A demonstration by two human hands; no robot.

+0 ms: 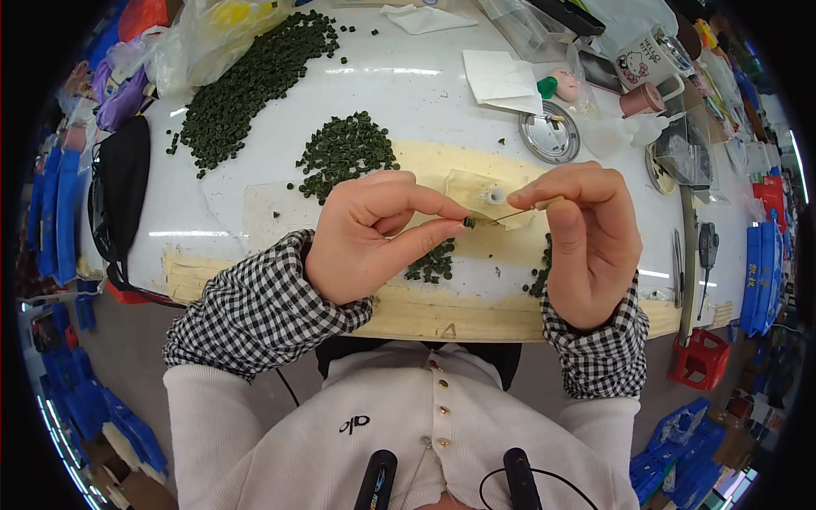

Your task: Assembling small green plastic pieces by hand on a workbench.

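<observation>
My left hand (pixel 365 234) pinches a small dark green piece (pixel 469 223) between thumb and forefinger. Opposite it, my right hand (pixel 591 234) is closed on a thin needle-like tool (pixel 510 216) with a pale handle; its thin end points at the piece, and I cannot tell whether they touch. Just beyond the fingertips a small white tube (pixel 495 195) stands on a cream-coloured pad (pixel 463 181). One small heap of green pieces (pixel 432 265) lies below my left fingers. Another small heap (pixel 540 274) is partly hidden by my right hand.
Farther off lie a medium heap of green pieces (pixel 348 149) and a long large heap (pixel 259 89). At the right are a round metal lid (pixel 550 136), white paper (pixel 501 78), a pink thread spool (pixel 642 99), a printed mug (pixel 650 59) and a screwdriver (pixel 707 251). A black mask-like cloth (pixel 123 187) lies left.
</observation>
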